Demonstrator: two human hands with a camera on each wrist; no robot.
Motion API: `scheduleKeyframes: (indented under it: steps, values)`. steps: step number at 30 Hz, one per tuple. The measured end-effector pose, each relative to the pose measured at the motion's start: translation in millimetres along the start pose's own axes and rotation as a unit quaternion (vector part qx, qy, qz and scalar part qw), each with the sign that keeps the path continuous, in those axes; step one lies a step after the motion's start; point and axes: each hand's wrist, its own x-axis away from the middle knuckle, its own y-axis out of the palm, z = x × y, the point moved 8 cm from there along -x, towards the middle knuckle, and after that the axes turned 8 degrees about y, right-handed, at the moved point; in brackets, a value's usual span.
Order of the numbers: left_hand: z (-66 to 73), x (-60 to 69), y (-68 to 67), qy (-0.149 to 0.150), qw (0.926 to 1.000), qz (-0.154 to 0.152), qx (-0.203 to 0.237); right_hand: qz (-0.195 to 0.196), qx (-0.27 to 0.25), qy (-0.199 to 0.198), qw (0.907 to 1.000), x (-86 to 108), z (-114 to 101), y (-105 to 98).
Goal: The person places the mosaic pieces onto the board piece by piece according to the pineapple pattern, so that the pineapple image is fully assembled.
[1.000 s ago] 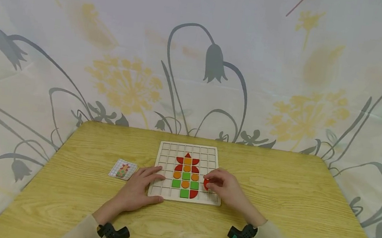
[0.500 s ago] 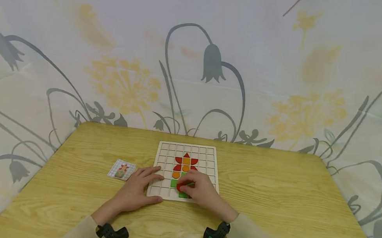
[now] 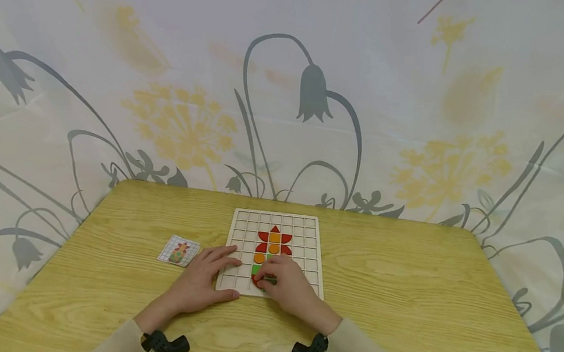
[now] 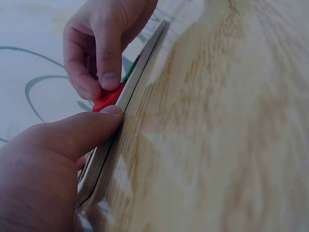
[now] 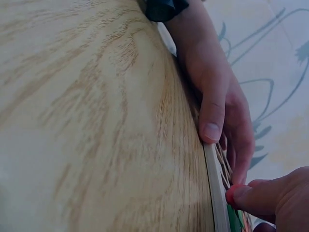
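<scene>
A pale gridded board [image 3: 310, 225] lies flat on the table, bearing red, orange and green tiles. My left hand [image 3: 202, 277] rests on its left side, fingers spread and thumb at the front edge. Between thumb and fingers, my right hand [image 3: 292, 290] pinches a red tile [image 4: 107, 99] with a rounded edge, low on the board and left of the lower green tile. Higher up are a red triangle [image 3: 275, 229], an orange square [image 3: 275, 238] and orange discs [image 3: 259, 258]. The right hand hides several tiles at the lower right of the pattern.
A small card [image 3: 179, 250] printed with a similar coloured pattern lies left of the board, near the left hand. Wood-grain table [image 3: 395, 282] stretches to both sides. Behind it hangs a flower-printed cloth [image 3: 289, 113].
My right hand has carried the red tile leftward from the board's right side to the lower left of the pattern. The left hand has stayed on the board's left side.
</scene>
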Motion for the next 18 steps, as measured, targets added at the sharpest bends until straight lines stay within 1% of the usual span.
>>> scheduleKeyframes:
  steps: [8,18]
  values:
    - [-0.3,-0.5,0.5,0.0,1.0,-0.001,0.002,-0.019,0.053,0.002,0.9984,1.1,2.2,5.4]
    - [-1.8,0.5,-0.1,-0.007,1.0,-0.002,0.001,-0.021,0.057,0.018,0.998,1.2,2.5,7.4]
